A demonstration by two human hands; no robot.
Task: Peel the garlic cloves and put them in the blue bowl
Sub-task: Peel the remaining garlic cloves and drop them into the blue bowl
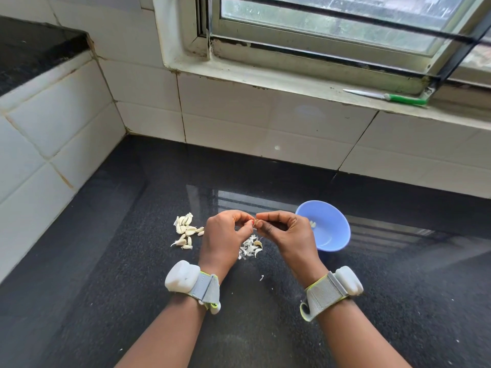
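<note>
Black polished counter point(132, 261) runs beneath white wall tiles and a window sill holding a green-handled knife point(386, 96). My left hand point(225, 235) and right hand point(287, 232) meet above it, fingertips of both pinching one garlic clove point(256, 222). Unpeeled cloves point(186, 231) lie left of my hands, loose skins point(249, 248) below them. Just right sits the blue bowl point(332, 235), with a peeled piece inside.

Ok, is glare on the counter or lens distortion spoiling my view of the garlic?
Head view: window glare streaks the glossy black counter behind the hands, clear of the pile of unpeeled garlic cloves; wide-angle bending curves the white wall tiles; the clove pinched between left hand and right hand looks slightly soft.
</note>
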